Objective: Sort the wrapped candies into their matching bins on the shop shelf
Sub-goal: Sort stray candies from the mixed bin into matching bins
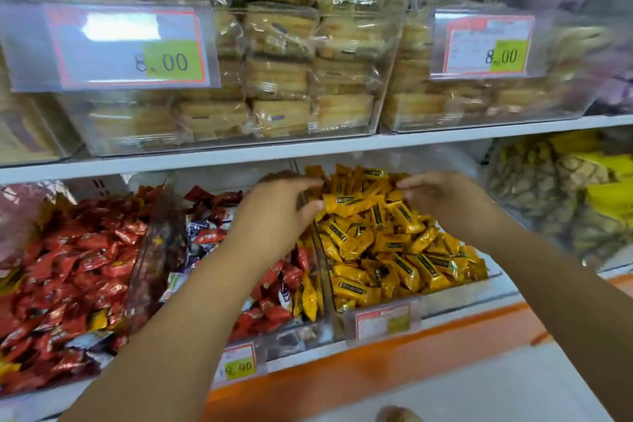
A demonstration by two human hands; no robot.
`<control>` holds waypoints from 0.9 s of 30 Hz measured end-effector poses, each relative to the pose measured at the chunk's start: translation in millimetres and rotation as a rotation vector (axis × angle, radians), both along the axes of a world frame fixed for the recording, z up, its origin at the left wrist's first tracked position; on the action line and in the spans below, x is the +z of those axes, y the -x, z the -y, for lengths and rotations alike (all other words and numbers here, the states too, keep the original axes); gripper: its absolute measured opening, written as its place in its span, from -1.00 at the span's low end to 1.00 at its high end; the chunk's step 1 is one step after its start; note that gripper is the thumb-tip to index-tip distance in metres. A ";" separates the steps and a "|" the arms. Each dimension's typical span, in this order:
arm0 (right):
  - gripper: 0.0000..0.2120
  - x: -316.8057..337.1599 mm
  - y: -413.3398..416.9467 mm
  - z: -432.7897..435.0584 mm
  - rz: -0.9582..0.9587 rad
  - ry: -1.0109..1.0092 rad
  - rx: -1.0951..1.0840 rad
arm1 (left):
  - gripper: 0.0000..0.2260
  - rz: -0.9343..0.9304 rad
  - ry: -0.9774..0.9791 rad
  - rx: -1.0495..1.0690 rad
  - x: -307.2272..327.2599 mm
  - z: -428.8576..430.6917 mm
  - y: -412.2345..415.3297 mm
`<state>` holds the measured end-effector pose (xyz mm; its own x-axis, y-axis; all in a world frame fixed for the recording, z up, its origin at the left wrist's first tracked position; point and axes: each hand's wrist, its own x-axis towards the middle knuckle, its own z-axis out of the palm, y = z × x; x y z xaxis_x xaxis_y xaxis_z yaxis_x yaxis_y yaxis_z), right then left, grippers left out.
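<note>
The bare left forearm and right forearm are nearest to the camera. They rise from the bottom edge of the frame towards the middle.

Across the top stand large clear bins of pale wrapped biscuits on a white shelf board. At the lower left lies a wide heap of red foil-wrapped candies. Right of centre, a clear plastic bin is full of yellow wrapped candies with dark labels. Between these two is a mixed heap of red and white-blue wrapped candies. A few stray yellow candies lie there against the right wall, and I judge that they belong in the yellow bin.

The left hand is at the left edge of the yellow heap, with fingers and thumb curled narrowly. I cannot tell whether it holds something, because of blur. The right hand is over the back of the heap, fingers stretched, with nothing visible in it.

The candies are probably light, with slippery, crinkly wrappers. A pinch across the middle of the body should hold better than one at the loose end.
</note>
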<state>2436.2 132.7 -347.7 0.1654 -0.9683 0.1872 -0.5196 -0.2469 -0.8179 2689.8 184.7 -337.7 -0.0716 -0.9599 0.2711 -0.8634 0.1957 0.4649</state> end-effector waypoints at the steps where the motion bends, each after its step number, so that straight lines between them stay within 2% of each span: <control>1: -0.61 1.8 -7.4 -8.8 -0.043 0.022 0.049 | -0.65 0.009 0.001 0.006 -2.2 -15.5 -12.1; 4: -0.73 20.6 -38.3 -35.4 -0.147 0.065 0.211 | -0.66 0.056 -0.043 0.072 -14.2 -58.8 -47.7; 6: -0.79 39.6 -66.8 -50.8 -0.293 0.085 0.312 | -0.66 0.099 -0.049 0.089 -22.9 -79.0 -66.3; 10: -0.80 47.1 -128.2 -55.7 -0.798 0.113 0.586 | -0.53 0.297 -0.071 0.082 -37.9 -95.4 -86.7; 13: -0.47 27.0 -166.5 -46.4 -1.164 -0.024 0.723 | -0.46 0.370 -0.050 0.036 -44.0 -96.9 -92.8; 15: -0.32 13.3 -181.2 -38.4 -1.299 -0.031 0.744 | -0.46 0.372 -0.017 0.018 -45.3 -97.0 -98.1; 18: -0.34 -3.4 -196.0 -19.5 -1.304 0.025 0.690 | -0.48 0.358 0.044 0.002 -50.5 -96.3 -107.5; 21: -0.42 -12.6 -210.0 5.5 -1.220 0.103 0.635 | -0.48 0.411 -0.007 -0.021 -55.9 -95.1 -113.4; 25: -0.42 10.5 -213.5 20.7 -1.018 -0.033 0.586 | -0.47 0.479 -0.041 0.001 -54.6 -93.9 -112.3; 27: -0.56 30.2 -204.0 17.3 -0.974 -0.097 0.612 | -0.46 0.470 -0.003 0.004 -52.6 -94.0 -110.2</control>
<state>2640.1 115.4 -317.4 0.6455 -0.6798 -0.3481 -0.7560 -0.6334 -0.1649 2800.0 278.7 -390.3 -0.1825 -0.9610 0.2077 -0.9812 0.1915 0.0241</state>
